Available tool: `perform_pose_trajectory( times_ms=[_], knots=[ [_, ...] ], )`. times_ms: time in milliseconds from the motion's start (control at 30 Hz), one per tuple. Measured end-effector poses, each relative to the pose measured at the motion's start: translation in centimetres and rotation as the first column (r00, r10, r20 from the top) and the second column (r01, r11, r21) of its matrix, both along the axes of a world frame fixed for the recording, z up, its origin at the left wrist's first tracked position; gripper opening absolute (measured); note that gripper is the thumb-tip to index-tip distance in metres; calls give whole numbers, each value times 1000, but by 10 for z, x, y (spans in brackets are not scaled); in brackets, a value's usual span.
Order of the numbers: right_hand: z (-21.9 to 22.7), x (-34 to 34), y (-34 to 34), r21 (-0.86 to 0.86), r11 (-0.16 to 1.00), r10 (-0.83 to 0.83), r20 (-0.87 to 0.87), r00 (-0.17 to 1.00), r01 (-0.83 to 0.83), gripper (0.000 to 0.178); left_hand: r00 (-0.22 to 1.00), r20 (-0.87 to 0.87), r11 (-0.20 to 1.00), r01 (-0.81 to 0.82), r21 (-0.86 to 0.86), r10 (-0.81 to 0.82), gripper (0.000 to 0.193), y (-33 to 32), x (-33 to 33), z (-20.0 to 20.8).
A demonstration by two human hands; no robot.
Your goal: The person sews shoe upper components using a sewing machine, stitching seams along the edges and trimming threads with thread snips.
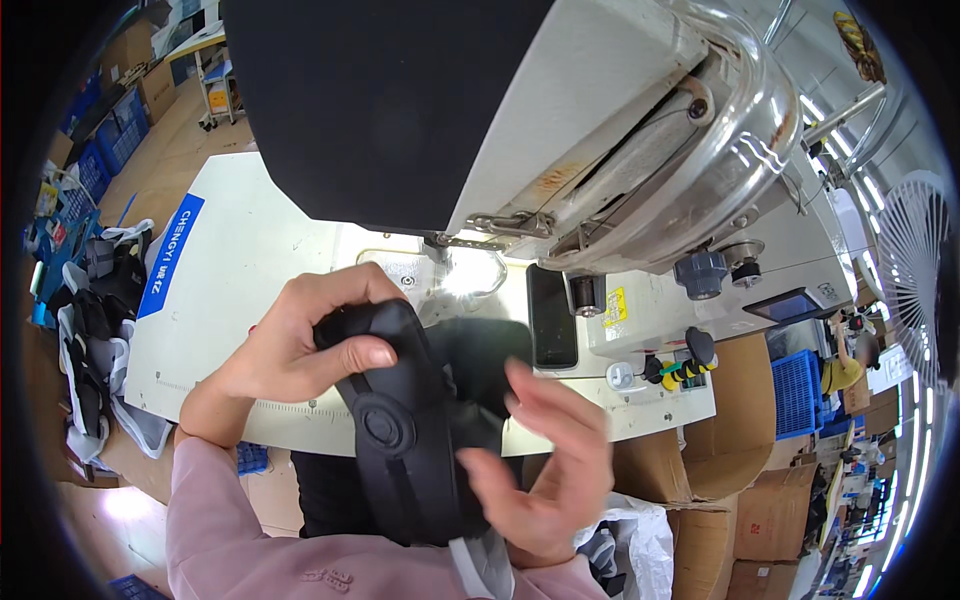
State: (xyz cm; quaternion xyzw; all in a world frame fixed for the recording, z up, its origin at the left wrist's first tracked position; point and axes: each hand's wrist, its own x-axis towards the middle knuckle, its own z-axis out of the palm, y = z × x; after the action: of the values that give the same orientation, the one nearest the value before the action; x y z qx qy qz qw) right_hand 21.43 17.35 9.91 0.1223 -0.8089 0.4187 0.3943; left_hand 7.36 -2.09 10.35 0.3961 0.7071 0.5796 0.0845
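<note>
My left hand grips a black padded piece by its upper end, with the thumb pressed on its face. A raised round disc is set in that face. Behind it spreads a darker flap, apparently part of the same piece. To the right of the piece, my right hand has its fingers apart and slightly blurred, with nothing visible in them. A pale grey strip hangs at the lower end. Beyond my hands stands an industrial sewing machine, its lamp lighting the needle area.
On the white table lies a black phone. Yellow-and-black handled tools stand at the table's right. Black and grey pieces are heaped at left. An open cardboard box and blue crate are on the right.
</note>
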Motion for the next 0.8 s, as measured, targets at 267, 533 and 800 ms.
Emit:
perform_pose_trajectory(
  times_ms=[267,533,800],
  knots=[
    [-42,-51,11,-420,899,350,524,776,-121,25,987,49,976,-143,-167,153,27,18,-29,-21],
    [-59,-84,1,-627,778,277,398,875,38,13,909,-353,974,-194,120,224,16,38,-65,-34],
    [-60,-89,-10,-607,789,138,325,935,95,11,919,-292,962,-270,24,265,11,46,-98,-59]
  ],
)
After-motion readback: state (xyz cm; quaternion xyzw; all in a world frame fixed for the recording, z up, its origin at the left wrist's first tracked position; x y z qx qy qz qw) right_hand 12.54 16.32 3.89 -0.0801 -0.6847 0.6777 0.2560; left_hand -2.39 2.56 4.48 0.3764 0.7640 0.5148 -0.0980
